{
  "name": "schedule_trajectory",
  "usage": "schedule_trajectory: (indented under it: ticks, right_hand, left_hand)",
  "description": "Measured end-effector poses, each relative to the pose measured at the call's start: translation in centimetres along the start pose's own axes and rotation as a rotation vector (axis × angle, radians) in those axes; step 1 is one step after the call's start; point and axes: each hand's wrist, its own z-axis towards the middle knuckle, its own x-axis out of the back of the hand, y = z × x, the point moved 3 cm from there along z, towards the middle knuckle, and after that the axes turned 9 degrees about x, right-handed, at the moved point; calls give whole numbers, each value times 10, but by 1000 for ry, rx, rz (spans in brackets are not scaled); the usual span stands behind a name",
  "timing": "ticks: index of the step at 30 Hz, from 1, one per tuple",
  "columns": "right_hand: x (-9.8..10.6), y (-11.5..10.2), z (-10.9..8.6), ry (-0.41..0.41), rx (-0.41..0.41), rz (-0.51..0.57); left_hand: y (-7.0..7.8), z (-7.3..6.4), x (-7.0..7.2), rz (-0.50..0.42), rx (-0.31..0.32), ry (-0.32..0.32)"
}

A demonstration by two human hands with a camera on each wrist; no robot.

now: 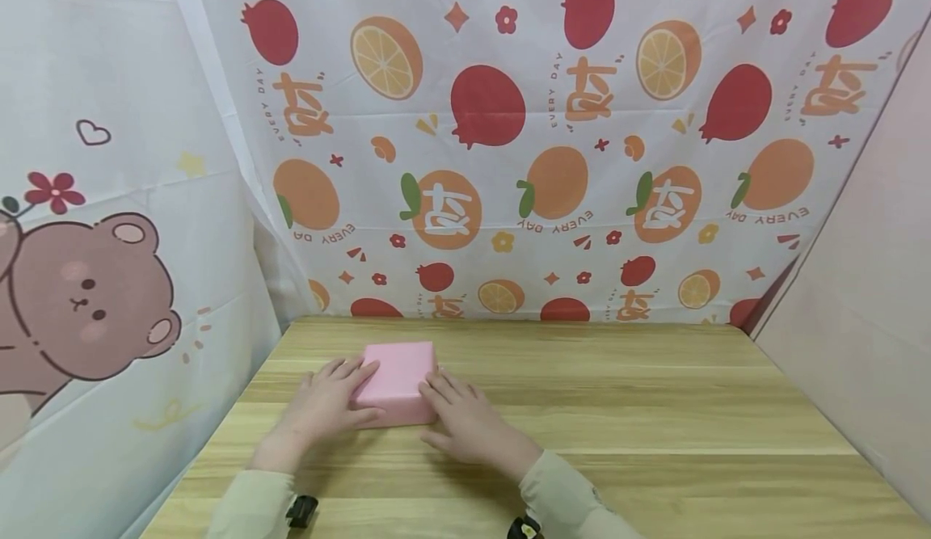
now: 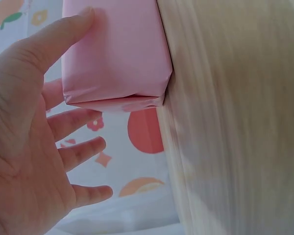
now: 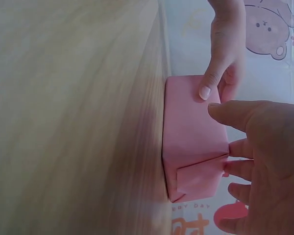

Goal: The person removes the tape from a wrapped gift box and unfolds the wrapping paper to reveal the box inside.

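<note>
A pink wrapped box point(image 1: 398, 371) rests flat on the wooden table, with a folded paper flap on its right end in the right wrist view. At its left end is my left hand point(image 1: 323, 406), fingertips over the top edge and thumb against the near side. The left wrist view shows this left hand point(image 2: 29, 132) with its fingers fairly straight and spread. My right hand point(image 1: 473, 422) touches the right end with its fingertips. Seen from the right wrist, that right hand point(image 3: 269, 152) has extended fingers, its thumb beside the near face.
The wood-grain table point(image 1: 618, 410) extends to the right of the box. Behind it hangs a fruit-printed curtain point(image 1: 509, 183); a bear-printed sheet point(image 1: 94, 296) hangs on the left, and a plain pale panel point(image 1: 858, 280) stands on the right.
</note>
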Motion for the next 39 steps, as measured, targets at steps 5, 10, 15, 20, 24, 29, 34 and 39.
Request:
schedule_trajectory:
  ticks: [5, 10, 15, 20, 24, 29, 34, 39]
  right_hand:
    - [2, 6, -11, 3, -5, -20]
    - [2, 14, -21, 7, -11, -31]
    - [4, 22, -34, 10, -21, -17]
    - [6, 28, -47, 22, -9, -35]
    - [8, 33, -59, 34, -2, -33]
    - [11, 38, -71, 39, -11, -4]
    - [14, 42, -78, 35, -20, 8]
    - [16, 48, -85, 54, -28, 19]
  left_hand:
    - [11, 0, -4, 7, -17, -23]
    - [22, 0, -8, -1, -38, -25]
    - [34, 0, -12, -11, -81, -12]
    - [43, -1, -16, -21, -112, -6]
    - [50, 0, -21, -15, -119, -22]
    - [62, 0, -18, -26, -132, -49]
    - [74, 1, -13, -36, -136, -58]
    - [85, 6, -13, -55, -125, -92]
